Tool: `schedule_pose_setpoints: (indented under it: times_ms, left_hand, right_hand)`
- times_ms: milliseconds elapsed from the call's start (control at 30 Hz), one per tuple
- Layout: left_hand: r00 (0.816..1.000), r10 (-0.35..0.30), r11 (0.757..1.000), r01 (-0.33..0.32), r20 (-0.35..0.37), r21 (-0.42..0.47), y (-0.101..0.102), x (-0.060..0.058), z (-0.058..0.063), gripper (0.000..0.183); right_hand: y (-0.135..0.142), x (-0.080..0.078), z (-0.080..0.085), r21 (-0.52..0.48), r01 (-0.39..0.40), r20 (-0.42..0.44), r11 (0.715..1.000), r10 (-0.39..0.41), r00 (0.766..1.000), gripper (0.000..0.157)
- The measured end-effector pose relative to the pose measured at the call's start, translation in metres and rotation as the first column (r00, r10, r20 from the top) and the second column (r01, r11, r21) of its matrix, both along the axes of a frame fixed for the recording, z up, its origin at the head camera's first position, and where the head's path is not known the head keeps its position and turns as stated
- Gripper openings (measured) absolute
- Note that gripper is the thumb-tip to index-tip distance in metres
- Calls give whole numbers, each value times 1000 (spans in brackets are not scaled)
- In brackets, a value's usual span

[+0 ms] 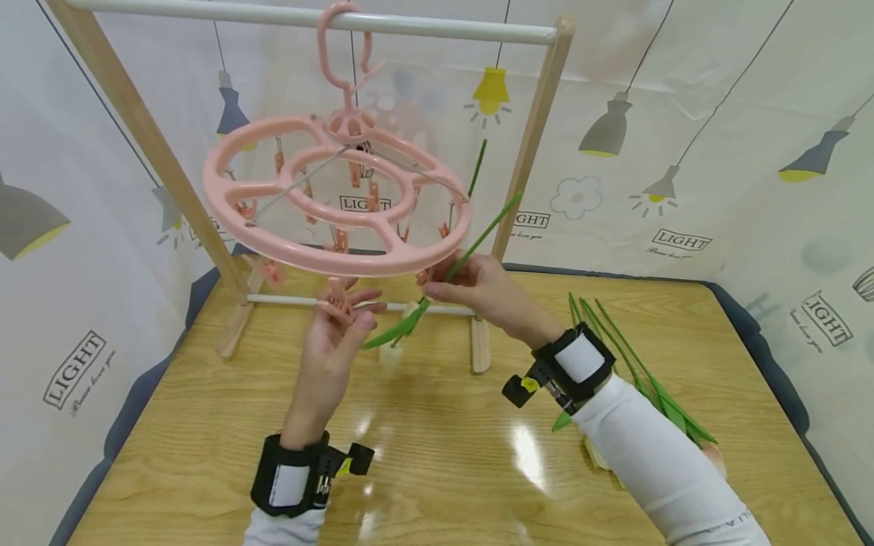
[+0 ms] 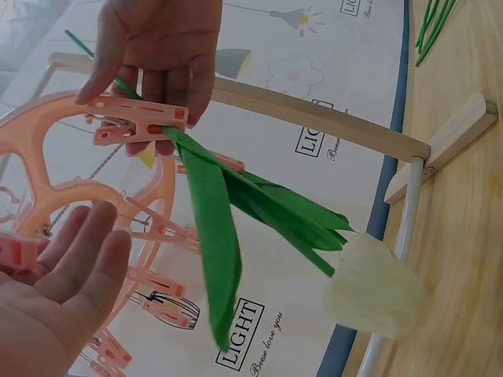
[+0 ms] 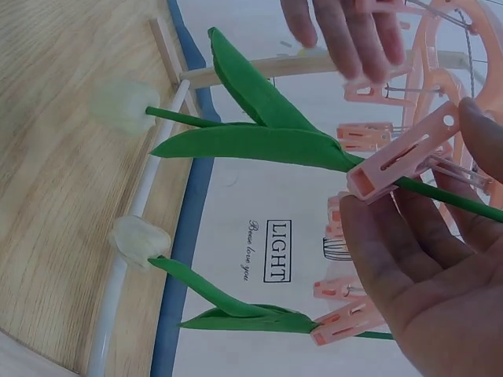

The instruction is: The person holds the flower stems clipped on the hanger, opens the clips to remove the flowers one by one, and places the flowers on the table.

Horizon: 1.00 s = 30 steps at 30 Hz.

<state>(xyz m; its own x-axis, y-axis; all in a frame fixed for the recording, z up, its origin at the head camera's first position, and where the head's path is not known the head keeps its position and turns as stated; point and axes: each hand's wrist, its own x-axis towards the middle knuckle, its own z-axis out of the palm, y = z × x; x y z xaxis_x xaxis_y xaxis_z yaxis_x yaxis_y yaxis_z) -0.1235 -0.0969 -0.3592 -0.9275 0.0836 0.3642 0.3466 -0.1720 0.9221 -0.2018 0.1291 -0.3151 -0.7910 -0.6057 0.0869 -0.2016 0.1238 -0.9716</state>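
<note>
A round pink clip hanger [image 1: 321, 262] hangs in front of me. At its right side my right hand [image 1: 488, 292] holds a pink clothespin [image 3: 405, 153] between thumb and fingers. The stem of a white artificial tulip [image 2: 373, 287] runs through that clothespin's jaws, bloom pointing down, green leaves [image 3: 251, 143] just below the clip. My left hand [image 1: 331, 341] is raised under the hanger's front, its fingers spread loosely beside another pink clothespin [image 1: 336, 297]. In the right wrist view, a second white tulip [image 3: 140, 242] hangs upside down from a different clothespin [image 3: 346, 320].
The hanger's hook [image 1: 344, 45] sits over the white top bar [image 1: 437, 24] of a wooden-legged stand [image 1: 536, 136]. More green-stemmed flowers [image 1: 655, 394] lie on the wooden table [image 1: 423, 470] at the right, partly behind my right forearm. A lamp-print cloth [image 1: 744, 189] surrounds the table.
</note>
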Motion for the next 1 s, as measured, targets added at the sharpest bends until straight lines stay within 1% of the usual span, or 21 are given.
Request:
schedule_pose_setpoints:
  times_ms: [33,67,133,267,333,433,533,633,733,833,933,1000]
  left_hand:
    - [1000,-4,1000,4,11,-11,0,0,0,53]
    - [1000,-5,1000,6,21,-24,1,-1,-1,52]
    - [999,-5,999,7,31,-42,2,-1,-1,52]
    - [999,4,997,-1,37,-75,3,0,-2,53]
    - [999,4,996,-1,34,-88,4,0,-2,58]
    - [999,3,993,1,34,-119,4,-2,-3,66]
    - [999,1,986,6,44,-169,4,-2,-4,71]
    - [998,-6,976,18,55,-218,5,-3,-5,74]
    - [998,-24,970,36,53,-239,6,-3,-6,76]
    - [999,-27,969,35,33,-245,7,-5,-9,75]
    - [1000,-17,967,17,0,-255,9,-6,-10,73]
    - [1000,1,962,-9,-30,-273,10,-7,-11,70]
  right_hand:
    - [-1,1,0,-1,-4,4,1000,4,1000,24]
    - [-1,2,0,2,-8,6,1000,8,1000,25]
    - [-3,4,1,27,-12,-13,1000,12,1000,24]
    - [-8,9,0,124,17,-77,992,-7,997,24]
    - [-11,11,0,150,31,-88,988,-18,996,24]
    - [-14,14,0,134,33,-79,990,-22,997,25]
    - [-18,15,-1,116,30,-71,993,-22,997,24]
    - [-22,17,-3,107,38,-90,994,-28,996,23]
    - [-26,18,-4,93,59,-119,994,-48,992,22]
    - [-30,20,-5,64,67,-128,996,-58,990,22]
    - [-33,21,-6,43,60,-99,997,-56,994,22]
    - [-34,22,-6,37,58,-74,998,-55,996,21]
